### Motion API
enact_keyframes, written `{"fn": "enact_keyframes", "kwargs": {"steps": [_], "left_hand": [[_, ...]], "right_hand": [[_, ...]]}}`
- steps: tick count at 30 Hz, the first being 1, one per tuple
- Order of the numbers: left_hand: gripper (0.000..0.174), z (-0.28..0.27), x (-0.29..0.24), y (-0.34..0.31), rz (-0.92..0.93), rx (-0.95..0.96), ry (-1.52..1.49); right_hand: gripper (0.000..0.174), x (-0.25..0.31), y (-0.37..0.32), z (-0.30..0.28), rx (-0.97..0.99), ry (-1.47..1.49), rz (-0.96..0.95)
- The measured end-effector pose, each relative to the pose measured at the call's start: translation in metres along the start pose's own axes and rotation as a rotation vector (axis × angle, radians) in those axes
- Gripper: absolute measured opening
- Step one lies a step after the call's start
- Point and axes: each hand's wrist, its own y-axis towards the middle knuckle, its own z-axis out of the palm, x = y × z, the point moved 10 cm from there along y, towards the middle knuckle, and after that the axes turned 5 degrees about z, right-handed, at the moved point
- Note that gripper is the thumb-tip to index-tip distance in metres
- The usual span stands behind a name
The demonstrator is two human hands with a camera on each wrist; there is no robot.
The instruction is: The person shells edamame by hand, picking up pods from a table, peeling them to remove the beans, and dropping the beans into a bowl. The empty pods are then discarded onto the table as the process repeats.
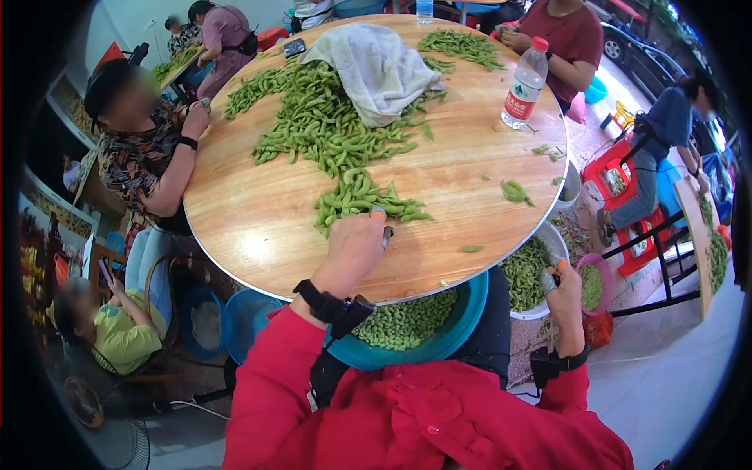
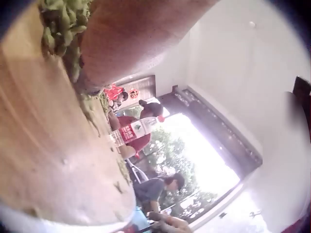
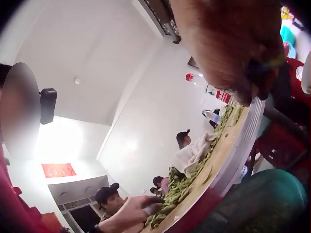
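My left hand (image 1: 356, 244) touches the near edge of a heap of green soybean pods (image 1: 313, 117) on the round wooden table. Its index fingertip has a grey cover and lies against the pods; the undersides of the fingers are hidden. Off the table's right edge, my right hand (image 1: 565, 301) hangs over a white bucket (image 1: 536, 313) of green pods, with grey and orange coverings on its digits. Whether it holds anything, I cannot tell. A blue basin (image 1: 479, 301) of shelled green beans (image 1: 407, 323) stands at my lap, partly under the table's edge.
A grey-white towel (image 1: 376, 70) covers part of the heap. A water bottle (image 1: 525, 86) stands at the table's right side, near a few loose pods (image 1: 515, 193). A pink basin (image 1: 601, 286) sits beyond the bucket. People sit around this table (image 1: 439, 235) and others.
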Motion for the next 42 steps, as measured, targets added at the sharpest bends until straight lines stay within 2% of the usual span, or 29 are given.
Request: {"fn": "enact_keyframes", "kwargs": {"steps": [3, 4, 6, 9, 11, 15, 17, 18, 20, 21, 23, 24, 27, 30, 33, 36, 42], "left_hand": [[0.010, 0.010, -0.026, -0.003, 0.126, 0.084, -0.008], [0.012, 0.010, -0.033, -0.010, 0.168, 0.089, -0.061], [0.019, 0.010, -0.046, -0.029, 0.250, 0.101, -0.167], [0.021, 0.001, -0.041, -0.052, 0.238, 0.051, -0.314], [0.022, -0.005, -0.034, -0.060, 0.107, 0.000, -0.416], [0.025, 0.009, -0.023, -0.063, -0.059, 0.033, -0.434], [0.024, 0.004, -0.030, -0.059, 0.053, -0.069, -0.387], [0.024, 0.001, -0.034, -0.058, 0.108, -0.120, -0.362], [0.024, 0.020, -0.018, -0.063, -0.090, -0.074, -0.792], [0.025, 0.031, -0.013, -0.068, -0.191, -0.044, -1.005], [0.025, 0.026, -0.020, -0.072, -0.167, -0.080, -1.262], [0.025, 0.022, -0.024, -0.074, -0.159, -0.101, -1.392], [0.025, 0.018, -0.036, -0.078, -0.153, -0.061, -1.563], [0.020, 0.029, -0.039, -0.083, -0.287, 0.063, -1.605], [0.013, 0.034, -0.041, -0.084, -0.351, 0.105, -1.526], [0.009, 0.046, -0.036, -0.093, -0.504, 0.140, -1.577], [0.006, 0.038, -0.040, -0.092, -0.445, 0.016, -1.621]], "right_hand": [[0.023, 0.012, -0.007, 0.008, -0.002, 0.159, -0.057], [0.024, 0.015, -0.007, 0.014, -0.013, 0.179, -0.113], [0.024, 0.026, -0.007, 0.023, 0.046, 0.174, -0.099], [0.017, 0.046, -0.006, 0.033, 0.110, 0.171, -0.081], [0.014, 0.060, -0.005, 0.039, 0.155, 0.195, -0.076], [0.015, 0.093, -0.016, 0.069, 0.246, 0.368, -0.241], [0.020, 0.112, -0.029, 0.089, 0.332, 0.436, -0.302], [0.023, 0.115, -0.032, 0.101, 0.405, 0.464, -0.251], [0.029, 0.120, -0.038, 0.124, 0.549, 0.522, -0.147], [0.031, 0.120, -0.041, 0.136, 0.653, 0.645, -0.033], [0.034, 0.122, -0.048, 0.160, 0.860, 0.890, 0.200], [0.031, 0.123, -0.051, 0.168, 0.920, 1.016, 0.321], [0.025, 0.130, -0.054, 0.179, 1.059, 1.163, 0.314], [0.018, 0.136, -0.052, 0.174, 1.003, 1.079, 0.204], [0.015, 0.143, -0.051, 0.161, 0.870, 0.970, 0.086], [0.013, 0.145, -0.052, 0.153, 0.823, 0.836, 0.023], [0.013, 0.139, -0.054, 0.153, 0.822, 0.784, 0.042]]}}
